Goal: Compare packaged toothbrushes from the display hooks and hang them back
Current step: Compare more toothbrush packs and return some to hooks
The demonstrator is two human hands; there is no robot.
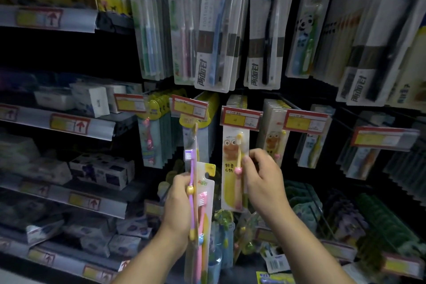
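Observation:
My left hand (178,205) grips two packaged children's toothbrushes upright in front of the display: one with a purple brush (192,191) and behind it one with a pink brush (204,219). My right hand (262,177) pinches the right edge of a yellow cartoon pack (234,168) holding a yellow-and-pink toothbrush, which hangs from its hook below a red price tag (241,119). The two hands are a pack's width apart.
Rows of adult toothbrush packs (219,30) hang on hooks above, more children's packs (273,131) to the right and left. Shelves with boxed goods (101,170) run along the left. Red-and-yellow price tags (306,121) jut out on the hook ends.

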